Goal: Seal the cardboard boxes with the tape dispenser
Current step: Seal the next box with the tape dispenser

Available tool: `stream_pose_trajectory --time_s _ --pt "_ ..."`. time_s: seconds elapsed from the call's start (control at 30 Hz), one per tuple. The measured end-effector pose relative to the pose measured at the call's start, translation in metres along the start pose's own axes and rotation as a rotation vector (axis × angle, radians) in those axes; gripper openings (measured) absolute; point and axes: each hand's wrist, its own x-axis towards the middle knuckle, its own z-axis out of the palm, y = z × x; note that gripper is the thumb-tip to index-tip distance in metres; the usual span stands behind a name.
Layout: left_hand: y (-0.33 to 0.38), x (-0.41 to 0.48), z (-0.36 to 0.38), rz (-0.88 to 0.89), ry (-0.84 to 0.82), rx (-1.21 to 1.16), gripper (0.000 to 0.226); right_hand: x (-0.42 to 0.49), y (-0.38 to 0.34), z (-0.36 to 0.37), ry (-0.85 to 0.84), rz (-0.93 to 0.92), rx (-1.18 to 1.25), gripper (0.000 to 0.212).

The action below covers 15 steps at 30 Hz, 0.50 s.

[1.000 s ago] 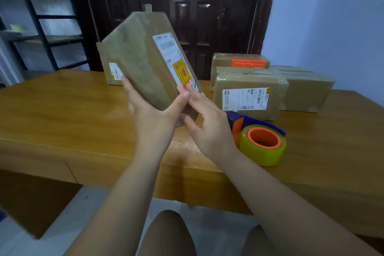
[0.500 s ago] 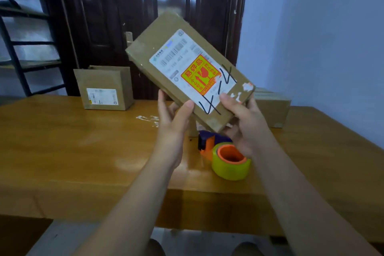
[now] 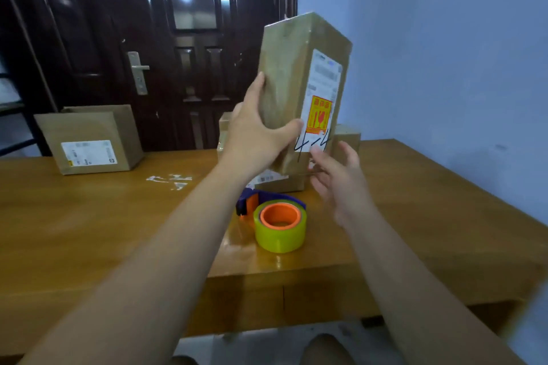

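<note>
Head view: left hand (image 3: 257, 134) grips tall brown cardboard box (image 3: 284, 74), upright, likely light, stiff, fragile-stickered, so hold its side faces; right hand (image 3: 341, 179) loose, empty, at its 5 o'clock.

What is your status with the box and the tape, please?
Left hand grips box, upright, off the table. Right hand open beside it. Tape dispenser on table, untouched. Nothing in the way.
</note>
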Motion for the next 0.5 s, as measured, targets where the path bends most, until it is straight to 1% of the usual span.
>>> stream_pose_trajectory --time_s 0.1,0.17,0.2,0.27,0.33,0.4,0.5 --pt "0.012 0.019 0.019 0.177 -0.224 0.221 0.093 0.009 -0.009 -0.020 0.139 -0.106 -0.013 0.079" --pt "0.015 0.030 0.037 0.274 -0.370 0.358 0.093 0.012 -0.017 -0.033 0.234 -0.218 -0.012 0.086" --pt "0.016 0.036 0.046 0.303 -0.443 0.413 0.093 0.013 -0.021 -0.041 0.301 -0.307 -0.063 0.089" --pt "0.016 0.047 0.064 0.330 -0.569 0.493 0.091 0.015 -0.031 -0.055 0.456 -0.493 -0.265 0.094" --pt "0.014 0.055 0.084 0.357 -0.679 0.535 0.088 0.018 -0.042 -0.071 0.558 -0.582 -0.449 0.094" --pt "0.011 0.064 0.102 0.376 -0.755 0.577 0.085 0.026 -0.051 -0.089 0.539 -0.572 -0.502 0.085" --pt "0.005 0.074 0.122 0.378 -0.810 0.599 0.083 0.041 -0.061 -0.107 0.488 -0.501 -0.529 0.057"
